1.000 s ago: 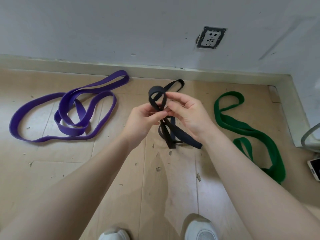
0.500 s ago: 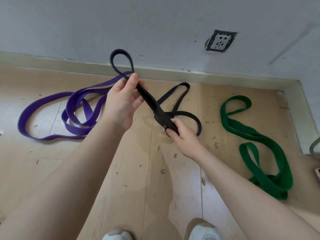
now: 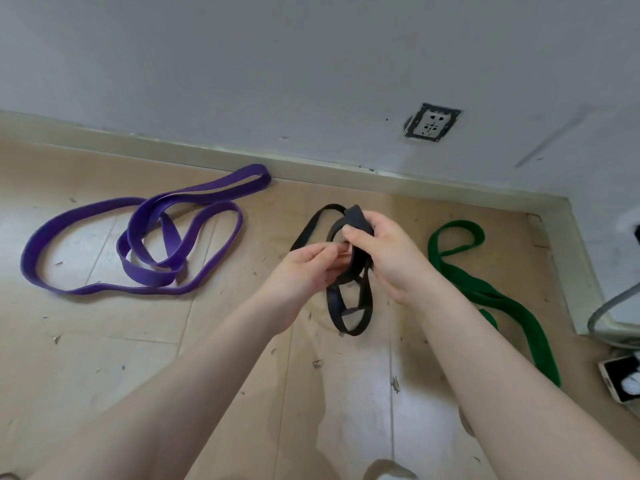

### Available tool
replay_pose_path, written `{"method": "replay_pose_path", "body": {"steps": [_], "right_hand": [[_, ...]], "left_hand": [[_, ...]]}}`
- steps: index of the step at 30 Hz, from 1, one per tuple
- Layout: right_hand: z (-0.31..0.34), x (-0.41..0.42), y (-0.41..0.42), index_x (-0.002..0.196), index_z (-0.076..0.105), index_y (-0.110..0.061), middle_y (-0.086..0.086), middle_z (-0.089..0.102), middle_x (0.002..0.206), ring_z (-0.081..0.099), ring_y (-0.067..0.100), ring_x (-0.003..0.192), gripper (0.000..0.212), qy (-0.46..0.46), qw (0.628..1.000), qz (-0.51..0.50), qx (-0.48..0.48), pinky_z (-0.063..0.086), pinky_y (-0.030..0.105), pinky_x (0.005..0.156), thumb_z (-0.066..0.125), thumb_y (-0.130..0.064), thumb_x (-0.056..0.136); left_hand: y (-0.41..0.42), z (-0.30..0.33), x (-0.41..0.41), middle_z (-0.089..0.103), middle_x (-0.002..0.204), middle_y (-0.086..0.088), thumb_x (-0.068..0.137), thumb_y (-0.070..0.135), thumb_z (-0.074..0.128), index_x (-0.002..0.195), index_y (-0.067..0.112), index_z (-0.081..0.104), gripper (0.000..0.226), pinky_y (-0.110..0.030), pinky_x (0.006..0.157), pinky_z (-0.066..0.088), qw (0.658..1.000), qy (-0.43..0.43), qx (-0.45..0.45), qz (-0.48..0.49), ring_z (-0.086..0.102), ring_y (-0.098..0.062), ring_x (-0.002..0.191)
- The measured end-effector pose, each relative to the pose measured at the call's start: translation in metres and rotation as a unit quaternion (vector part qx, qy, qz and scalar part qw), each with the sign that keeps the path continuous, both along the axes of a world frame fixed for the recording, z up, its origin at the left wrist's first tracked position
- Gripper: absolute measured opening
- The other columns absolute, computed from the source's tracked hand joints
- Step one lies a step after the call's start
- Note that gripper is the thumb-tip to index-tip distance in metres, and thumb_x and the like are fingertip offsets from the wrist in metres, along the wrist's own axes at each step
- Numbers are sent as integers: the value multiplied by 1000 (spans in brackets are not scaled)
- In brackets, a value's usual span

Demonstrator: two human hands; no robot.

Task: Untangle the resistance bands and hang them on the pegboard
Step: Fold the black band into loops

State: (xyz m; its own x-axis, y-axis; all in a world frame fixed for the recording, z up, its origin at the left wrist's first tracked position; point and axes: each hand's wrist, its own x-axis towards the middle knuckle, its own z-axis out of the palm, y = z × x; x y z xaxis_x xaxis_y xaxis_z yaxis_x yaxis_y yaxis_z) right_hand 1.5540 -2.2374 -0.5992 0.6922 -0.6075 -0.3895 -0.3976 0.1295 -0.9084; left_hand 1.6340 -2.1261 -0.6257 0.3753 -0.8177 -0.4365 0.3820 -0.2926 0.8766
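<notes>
Black band (image 3: 349, 303): tangled in several loops, held in the air above the floor (image 3: 104, 341), lower loops hanging free. Right hand (image 3: 384, 258): closed around the upper loops. Left hand (image 3: 304, 268): fingers pinched on a strand just beside the right hand. Purple band (image 3: 138, 237): coiled on the floor at left. Green band (image 3: 491, 289): on the floor at right, near the wall (image 3: 311, 64).
</notes>
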Motion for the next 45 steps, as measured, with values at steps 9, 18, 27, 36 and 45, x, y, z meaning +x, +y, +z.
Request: {"method": "replay_pose_path", "body": {"steps": [9,18,27,36,45], "right_hand": [[2,-3,7,94,62,-9,6,68,103,63,22,99,12,-54,967,-175,177,53,37,82,52,-15,94],[4,5,13,117,51,-1,13,67,110,65,22,94,28,-115,907,-259,310,53,39,72,47,-21,98],[-19,-22,7,121,56,-27,-11,63,121,50,7,123,40,-29,996,34,71,32,34,109,33,-49,97],[-45,-17,39,124,52,-16,-6,58,111,55,13,107,33,50,960,167,-220,45,21,85,57,-18,92],[27,3,27,93,61,-27,-7,68,85,67,7,81,15,-124,983,7,-135,55,23,73,56,-14,92]], "left_hand": [[2,7,-6,69,84,19,88,17,60,112,30,61,27,-7,68,51,988,-151,-16,9,66,8,79],[-5,5,-13,66,114,-3,83,28,68,131,16,51,52,-34,91,51,894,-446,42,-16,62,-18,105],[2,29,15,71,86,3,87,21,62,107,16,61,20,-14,65,54,976,-187,-27,111,69,-4,77],[7,37,27,70,93,-2,89,23,61,97,18,62,10,-23,71,53,980,-50,31,189,68,-14,90],[5,30,16,69,110,-2,97,43,38,122,13,56,43,-31,97,47,989,102,-1,103,64,-14,104]]}}
